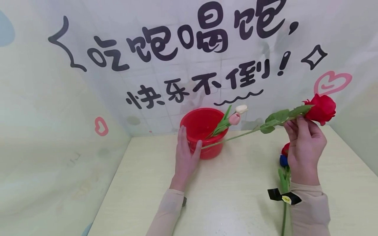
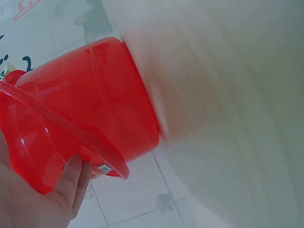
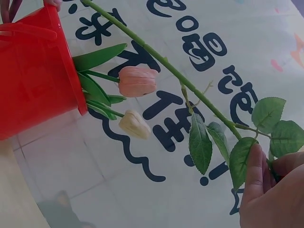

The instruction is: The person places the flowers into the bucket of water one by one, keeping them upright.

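A red bucket (image 1: 215,152) stands on the table near the back wall. My left hand (image 1: 186,155) rests against its near left side with fingers and thumb spread; in the left wrist view, fingertips touch the wall below the handle (image 2: 61,121). A pink tulip (image 1: 234,119) and a white tulip (image 1: 241,109) lean out over the bucket's right rim. To the right, my right hand (image 1: 308,147) pinches a red rose (image 1: 322,109) by the stem just under its bloom. The long leafy stem slants down leftward across the bucket's front, its lower end near my left thumb.
Beneath my right forearm lie other flowers on the table, with a red bloom (image 1: 285,149) and a blue bloom (image 1: 283,161) showing. A black piece with a yellow label (image 1: 285,199) is by my right wrist. Printed sheeting (image 1: 165,114) covers the walls.
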Available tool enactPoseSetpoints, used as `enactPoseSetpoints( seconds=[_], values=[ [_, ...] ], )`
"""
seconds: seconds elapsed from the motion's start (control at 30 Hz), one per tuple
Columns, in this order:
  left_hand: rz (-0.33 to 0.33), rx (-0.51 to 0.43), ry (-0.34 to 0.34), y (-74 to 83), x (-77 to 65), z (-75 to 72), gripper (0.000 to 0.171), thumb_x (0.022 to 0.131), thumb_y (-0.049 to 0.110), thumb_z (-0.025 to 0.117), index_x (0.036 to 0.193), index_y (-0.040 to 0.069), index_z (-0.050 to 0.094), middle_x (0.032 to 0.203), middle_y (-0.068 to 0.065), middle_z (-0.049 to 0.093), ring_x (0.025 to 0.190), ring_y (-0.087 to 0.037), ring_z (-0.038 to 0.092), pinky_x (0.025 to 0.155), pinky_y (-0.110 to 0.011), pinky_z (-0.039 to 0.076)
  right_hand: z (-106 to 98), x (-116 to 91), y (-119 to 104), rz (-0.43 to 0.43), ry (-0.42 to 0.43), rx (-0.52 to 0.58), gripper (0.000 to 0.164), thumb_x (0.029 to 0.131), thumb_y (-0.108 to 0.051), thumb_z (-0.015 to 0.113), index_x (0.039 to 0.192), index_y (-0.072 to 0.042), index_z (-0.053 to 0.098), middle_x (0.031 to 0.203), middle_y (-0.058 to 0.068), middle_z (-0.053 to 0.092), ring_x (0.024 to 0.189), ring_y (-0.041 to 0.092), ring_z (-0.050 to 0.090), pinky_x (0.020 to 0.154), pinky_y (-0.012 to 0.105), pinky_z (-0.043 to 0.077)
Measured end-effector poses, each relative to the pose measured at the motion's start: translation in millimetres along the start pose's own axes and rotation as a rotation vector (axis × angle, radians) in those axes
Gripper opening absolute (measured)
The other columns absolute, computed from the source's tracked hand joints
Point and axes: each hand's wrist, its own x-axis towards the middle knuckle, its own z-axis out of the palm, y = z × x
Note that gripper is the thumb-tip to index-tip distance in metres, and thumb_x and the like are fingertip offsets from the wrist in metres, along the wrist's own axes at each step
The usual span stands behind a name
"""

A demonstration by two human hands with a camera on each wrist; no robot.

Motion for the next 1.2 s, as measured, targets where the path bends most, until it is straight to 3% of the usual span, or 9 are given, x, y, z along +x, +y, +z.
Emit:
enactPoseSetpoints(
  seconds=[0.37, 0.97, 1.2],
  values=[
    [-0.011, 0.015, -0.006, 1.4, -0.1, 0.4, 0.094, 0.088, 0.056, 0.064, 0.159, 0.023, 0.012, 0.161, 0.01, 0.018, 0.14, -0.013, 0.029, 0.09, -0.04, 0.054, 2.9, -0.7, 4.5, -0.063, 0.032, 0.023, 0.045, 0.084, -0.005, 0.077, 0.125, 0.005, 0.063, 0.103, 0.02, 0.067, 0.079, 0.027, 0.071, 0.08, 0.035, 0.055],
    [-0.008, -0.001, 0.005, 0.8, 0.6, 1.6, 0.095, 0.087, 0.045, 0.071, 0.159, 0.024, 0.013, 0.16, 0.008, 0.02, 0.139, -0.013, 0.031, 0.089, -0.04, 0.055, 4.5, 1.0, 10.9, -0.128, 0.084, 0.088, 0.046, 0.081, -0.004, 0.079, 0.121, 0.009, 0.062, 0.101, 0.023, 0.066, 0.075, 0.028, 0.069, 0.078, 0.036, 0.056],
    [-0.023, 0.014, -0.004, -0.3, 0.6, 1.9, 0.095, 0.088, 0.053, 0.067, 0.159, 0.025, 0.012, 0.161, 0.009, 0.018, 0.14, -0.012, 0.029, 0.089, -0.039, 0.055, 5.3, 3.2, 18.2, -0.156, 0.116, 0.138, 0.048, 0.077, -0.002, 0.082, 0.119, 0.011, 0.062, 0.097, 0.023, 0.065, 0.073, 0.029, 0.067, 0.08, 0.039, 0.056]
  ],
)
